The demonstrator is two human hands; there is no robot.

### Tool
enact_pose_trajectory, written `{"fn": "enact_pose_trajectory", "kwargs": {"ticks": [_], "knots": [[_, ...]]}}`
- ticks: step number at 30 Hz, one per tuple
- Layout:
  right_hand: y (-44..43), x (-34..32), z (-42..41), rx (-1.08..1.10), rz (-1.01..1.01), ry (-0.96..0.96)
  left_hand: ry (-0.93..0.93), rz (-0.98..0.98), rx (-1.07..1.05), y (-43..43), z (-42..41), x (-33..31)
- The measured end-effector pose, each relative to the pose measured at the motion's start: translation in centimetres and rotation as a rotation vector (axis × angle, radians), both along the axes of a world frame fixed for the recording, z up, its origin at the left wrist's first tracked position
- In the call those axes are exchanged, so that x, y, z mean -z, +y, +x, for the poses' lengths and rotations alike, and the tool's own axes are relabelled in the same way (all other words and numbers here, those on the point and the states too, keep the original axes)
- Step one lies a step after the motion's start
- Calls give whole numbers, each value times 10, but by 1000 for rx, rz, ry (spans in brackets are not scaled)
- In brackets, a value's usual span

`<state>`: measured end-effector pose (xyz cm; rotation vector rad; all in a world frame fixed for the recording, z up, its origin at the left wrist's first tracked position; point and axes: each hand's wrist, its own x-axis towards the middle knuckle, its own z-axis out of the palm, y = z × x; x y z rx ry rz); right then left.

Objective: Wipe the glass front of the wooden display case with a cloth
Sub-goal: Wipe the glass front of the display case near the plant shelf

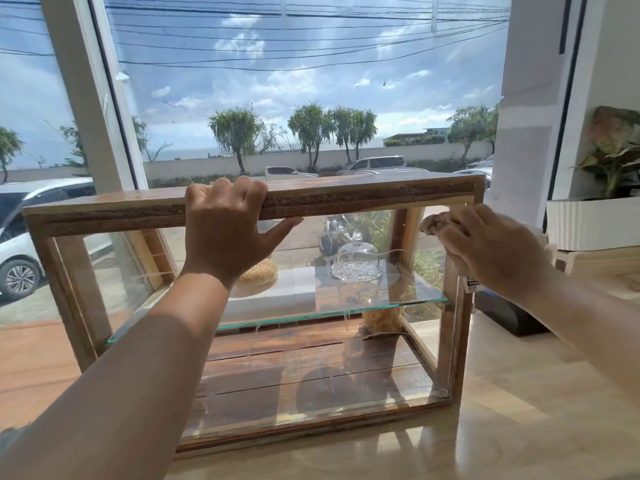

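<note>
Left hand [227, 233] grips display case [363, 195] top rail; right hand [491, 249] clutches cloth [433, 224] at glass front [277, 358] upper-right corner

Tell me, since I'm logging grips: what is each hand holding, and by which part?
The left hand grips the display case by its top front rail. The right hand holds a bunched cloth against the glass's upper right corner.

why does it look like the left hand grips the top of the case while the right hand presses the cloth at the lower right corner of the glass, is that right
Not quite. The left hand does grip the top of the display case, but the right hand presses the cloth at the upper right corner of the glass front, just under the top rail, not the lower right. The head view shows it.
</note>
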<state>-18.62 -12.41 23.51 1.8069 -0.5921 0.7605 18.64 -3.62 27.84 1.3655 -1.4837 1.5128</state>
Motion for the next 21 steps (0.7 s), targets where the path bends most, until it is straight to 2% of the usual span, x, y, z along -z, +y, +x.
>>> {"fn": "enact_pose_trajectory", "kwargs": {"ticks": [4,10,12,16,18,21], "knots": [[8,37,4,-21,113,119,-7,-8,-11,0,-1,-1],[3,-2,33,-90,13,-214,-16,-24,-35,-1,-1,1],[4,11,37,-108,11,-185,-20,-22,-43,-1,-2,1],[3,51,28,-98,83,53,-13,-3,-65,0,-3,0],[2,50,26,-84,100,117,-6,4,-70,1,-3,0],[8,19,35,-105,41,15,-4,6,-76,1,-4,-1]]}}
